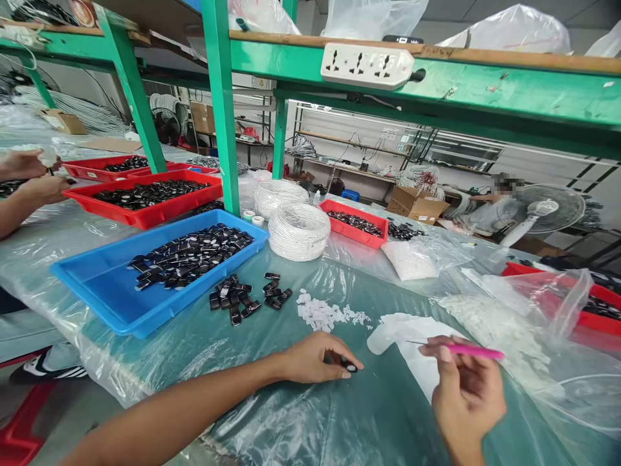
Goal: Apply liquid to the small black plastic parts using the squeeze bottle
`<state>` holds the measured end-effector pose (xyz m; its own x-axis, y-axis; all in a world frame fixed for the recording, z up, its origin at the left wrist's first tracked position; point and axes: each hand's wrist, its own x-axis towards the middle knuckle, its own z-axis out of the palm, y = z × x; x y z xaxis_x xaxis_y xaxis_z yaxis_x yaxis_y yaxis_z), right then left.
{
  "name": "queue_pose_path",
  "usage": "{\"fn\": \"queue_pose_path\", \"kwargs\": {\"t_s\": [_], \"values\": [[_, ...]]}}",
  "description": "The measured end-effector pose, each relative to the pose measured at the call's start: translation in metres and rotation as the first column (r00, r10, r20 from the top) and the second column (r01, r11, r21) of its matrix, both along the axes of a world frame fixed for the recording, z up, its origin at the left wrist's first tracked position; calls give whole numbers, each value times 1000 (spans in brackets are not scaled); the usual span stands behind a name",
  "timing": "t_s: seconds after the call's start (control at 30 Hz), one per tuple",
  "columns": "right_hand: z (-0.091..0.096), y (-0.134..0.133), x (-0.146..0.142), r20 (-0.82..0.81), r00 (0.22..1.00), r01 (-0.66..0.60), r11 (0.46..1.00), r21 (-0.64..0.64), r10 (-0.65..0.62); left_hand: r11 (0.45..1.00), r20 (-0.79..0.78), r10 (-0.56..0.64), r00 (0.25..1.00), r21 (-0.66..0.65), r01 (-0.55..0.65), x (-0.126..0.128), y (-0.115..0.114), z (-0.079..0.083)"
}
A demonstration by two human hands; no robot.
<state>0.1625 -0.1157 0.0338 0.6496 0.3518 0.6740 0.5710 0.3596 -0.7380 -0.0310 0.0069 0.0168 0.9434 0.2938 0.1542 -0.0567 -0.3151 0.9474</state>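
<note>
My left hand (320, 359) rests low over the green tabletop, its fingers closed on a small black plastic part (350, 366) that shows a white round spot. Held up to the right, my right hand (466, 391) grips a slim pink-handled tool (478, 351); a thin dark tip points left from it. Beneath that tip lies a white sheet (412, 343). Small white pieces (320, 314) are spread beyond my left hand. Near them are loose black parts (235, 298) in a cluster. Many similar parts fill much of a blue tray (97, 285).
Red trays (145, 220) of black parts stand at the left, where another person's hands (41, 184) work. Coils of white cable (298, 233) sit behind. A plastic bag of white pieces (412, 259) lies to the right. Green shelf posts (220, 110) rise from the table.
</note>
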Motion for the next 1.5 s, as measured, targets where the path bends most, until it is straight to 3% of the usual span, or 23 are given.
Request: {"fn": "queue_pose_path", "kwargs": {"t_s": [0.17, 0.27, 0.4, 0.57, 0.77, 0.93, 1.2, 1.5], "values": [[-2, -6, -32, -64, 938, -340, 940, 6, 340, 997, 16, 61, 998, 49, -62, 1, 3, -3], [-5, -6, -46, -79, 904, -424, 905, -42, 420, 993, 29, 71, 997, 89, -73, 2, 4, -4], [-7, -6, -60, -151, 909, -403, 912, -78, 389, 992, 44, 61, 997, 109, -65, 2, 4, -3], [-9, -5, -58, -128, 918, -391, 908, -152, 374, 989, 38, 70, 997, 124, -74, 1, 3, -2], [-15, -2, -48, 13, 905, -409, 879, -243, 425, 989, 36, 66, 997, 133, -70, 0, 3, -2], [-17, -3, -45, 123, 901, -377, 891, -254, 416, 991, 41, 67, 997, 116, -71, 0, 3, -1], [-23, -6, -36, 452, 780, -365, 901, -233, 433, 993, 53, 93, 994, 62, -96, 0, 3, -2], [-19, -6, -34, 542, 714, -350, 896, -272, 443, 991, 50, 120, 991, 55, -123, 0, 3, -2]]}}
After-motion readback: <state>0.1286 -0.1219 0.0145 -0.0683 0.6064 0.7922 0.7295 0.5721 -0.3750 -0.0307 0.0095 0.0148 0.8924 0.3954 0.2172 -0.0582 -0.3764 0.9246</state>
